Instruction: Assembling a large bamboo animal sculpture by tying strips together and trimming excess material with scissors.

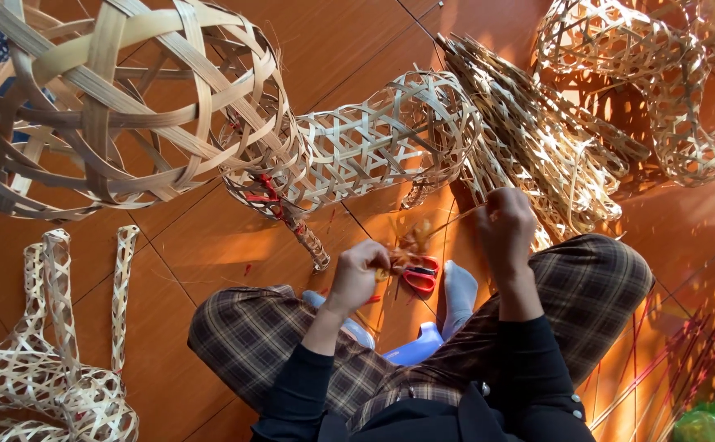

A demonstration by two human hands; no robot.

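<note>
I sit cross-legged on an orange tiled floor in plaid trousers. My left hand (pixel 359 274) pinches a small woven bamboo piece (pixel 413 239) in front of me. My right hand (pixel 505 225) is closed on a thin bamboo strip (pixel 455 218) that runs from that piece. Red-handled scissors (pixel 419 277) lie on the floor just under the piece, between my hands. A long woven bamboo figure (pixel 365 147) lies right beyond my hands.
A big open-weave bamboo basket (pixel 103 106) is at the upper left. Woven lattice shapes (pixel 38 368) lie at the lower left, and more bamboo forms (pixel 660 82) at the upper right. Thin red sticks (pixel 660 360) and a green bag (pixel 713 421) are at the lower right.
</note>
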